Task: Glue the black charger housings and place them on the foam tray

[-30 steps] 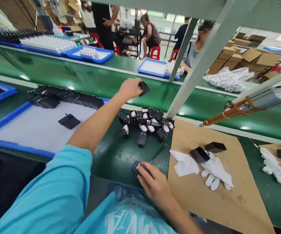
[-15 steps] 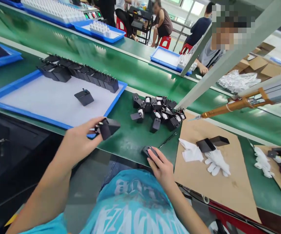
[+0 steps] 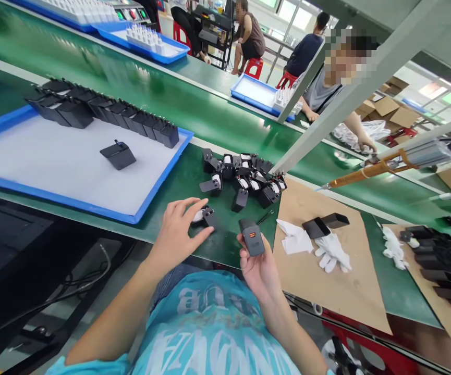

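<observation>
A black block with an orange port (image 3: 253,238) is held upright in my right hand (image 3: 258,268), its fingers around the lower part. My left hand (image 3: 180,226) has thumb and fingers spread around another black piece with a white inside (image 3: 206,216) on the green bench; whether they touch it is unclear. Behind both hands lies a heap of black housings with white parts (image 3: 248,177). To the left, a blue-rimmed tray (image 3: 139,211) bears a row of black blocks (image 3: 131,117) along its back and a single black block (image 3: 119,155).
Brown cardboard (image 3: 334,291) at the right bears white gloves (image 3: 332,252), a white cloth (image 3: 293,237) and two black shells (image 3: 316,228). An orange screwdriver (image 3: 362,174) hangs above it. A slanting metal post (image 3: 319,125) rises behind. People sit across the bench.
My left hand has moved right and down from the tray's corner, and the black piece is now low at the bench. My right hand has turned its block up. A person's arm now reaches out opposite.
</observation>
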Available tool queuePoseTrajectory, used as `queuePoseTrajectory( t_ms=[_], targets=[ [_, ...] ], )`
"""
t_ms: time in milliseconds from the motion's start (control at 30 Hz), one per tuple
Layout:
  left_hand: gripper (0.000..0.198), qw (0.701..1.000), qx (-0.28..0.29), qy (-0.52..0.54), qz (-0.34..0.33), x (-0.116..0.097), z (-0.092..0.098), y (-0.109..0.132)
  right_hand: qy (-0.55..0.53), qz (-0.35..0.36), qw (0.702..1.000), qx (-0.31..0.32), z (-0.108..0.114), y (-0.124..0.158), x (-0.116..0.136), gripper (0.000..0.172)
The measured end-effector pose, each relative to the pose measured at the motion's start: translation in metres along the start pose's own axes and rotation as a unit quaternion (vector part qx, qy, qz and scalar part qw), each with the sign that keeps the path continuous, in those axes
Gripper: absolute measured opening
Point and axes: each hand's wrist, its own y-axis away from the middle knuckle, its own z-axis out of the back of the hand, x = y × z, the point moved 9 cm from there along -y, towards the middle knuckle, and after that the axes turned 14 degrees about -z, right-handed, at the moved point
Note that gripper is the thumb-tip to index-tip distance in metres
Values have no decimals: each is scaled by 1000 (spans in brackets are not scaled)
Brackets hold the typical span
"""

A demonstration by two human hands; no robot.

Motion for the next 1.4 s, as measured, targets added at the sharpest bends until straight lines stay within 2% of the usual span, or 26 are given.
queuePoseTrajectory(
  t_ms=[67, 167, 267, 400, 500, 633, 767, 933, 1033, 1133, 1233, 1300, 1333, 1400],
  targets=[
    [50, 996, -21, 81, -26, -20, 4, 0, 1, -6, 1000, 18, -7, 1, -3, 35],
    [52, 979, -26, 188, -69, -48, 0, -5, 10, -17, 999, 34, -14, 1, -9, 36],
    [50, 966, -25, 245, -78, -58, -10, -13, 15, -38, 999, 34, -16, 1, -18, 34],
    [42, 943, -31, 325, -60, -57, -21, -17, 22, -46, 998, 38, -20, 2, -23, 34],
    [38, 921, -42, 384, -44, -55, -23, -17, 26, -40, 997, 53, -25, 4, -23, 36],
    [32, 910, -52, 412, -18, -50, -23, -14, 38, -34, 996, 67, -29, 6, -23, 31],
    [29, 913, -71, 403, -15, -48, -19, -13, 50, -39, 995, 76, -33, 7, -27, 32],
    [27, 931, -83, 356, -8, -47, -17, -14, 76, -69, 989, 105, -41, 7, -37, 40],
    [29, 943, -80, 323, 5, -43, -18, -13, 93, -78, 988, 99, -37, 4, -39, 39],
    [29, 966, -109, 235, 11, -32, -10, -4, 124, -17, 990, 59, -25, 3, -26, 31],
    [31, 978, -148, 141, 34, -13, 4, 12, 202, 112, 973, -3, -10, 9, 2, 38],
    [40, 979, -171, 102, 35, -8, 13, 24, 284, 211, 934, -48, -7, 18, 19, 44],
    [44, 980, -176, 90, 22, -10, 17, 28, 330, 265, 903, -72, -9, 25, 26, 45],
    [53, 984, -160, 73, -23, -25, 19, 34, 412, 379, 820, -118, -21, 39, 36, 48]
  ],
)
